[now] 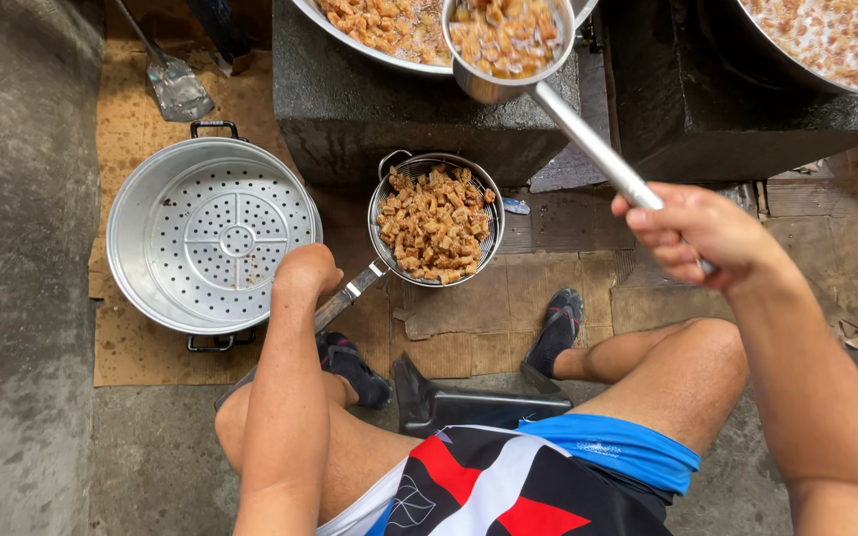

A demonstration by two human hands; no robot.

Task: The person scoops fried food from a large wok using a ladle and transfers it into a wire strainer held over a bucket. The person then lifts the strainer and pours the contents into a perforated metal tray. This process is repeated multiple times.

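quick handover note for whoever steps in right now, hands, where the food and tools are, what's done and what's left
Left hand: closed on the handle of the wire strainer, which is heaped with fried pieces, low in front of the stove block.
Right hand: gripping the long-handled metal ladle, full of pieces, at the edge of the big pan.
Perforated steamer pot: on cardboard at the left, nearly empty.
Done: strainer filled.
Left: ladle load not yet tipped out; more pieces in the pan.
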